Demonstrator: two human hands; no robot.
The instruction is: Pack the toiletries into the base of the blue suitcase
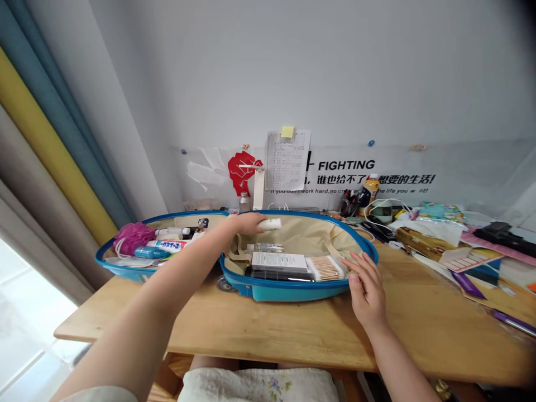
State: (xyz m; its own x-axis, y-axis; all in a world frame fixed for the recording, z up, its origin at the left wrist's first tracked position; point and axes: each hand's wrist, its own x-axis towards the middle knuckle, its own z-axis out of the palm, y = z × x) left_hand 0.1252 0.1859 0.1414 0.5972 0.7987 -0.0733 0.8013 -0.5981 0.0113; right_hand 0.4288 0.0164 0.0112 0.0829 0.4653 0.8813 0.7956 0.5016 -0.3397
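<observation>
One white bottle (273,224) in left hand (250,223), fingers closed on its end, above right half of opened blue suitcase (288,294). Right hand (371,293) half-curled at right rim, unclear whether gripping. Inside same half, nearer front: white box (279,261), cotton swabs (325,269).

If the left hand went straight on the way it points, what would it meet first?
Past the white container the left hand holds, probably the rightmost beige strap inside the suitcase; depth is unclear.

Suitcase (293,294) on table (293,329); in its right half, box (280,261) left of cotton swabs (325,269).
</observation>
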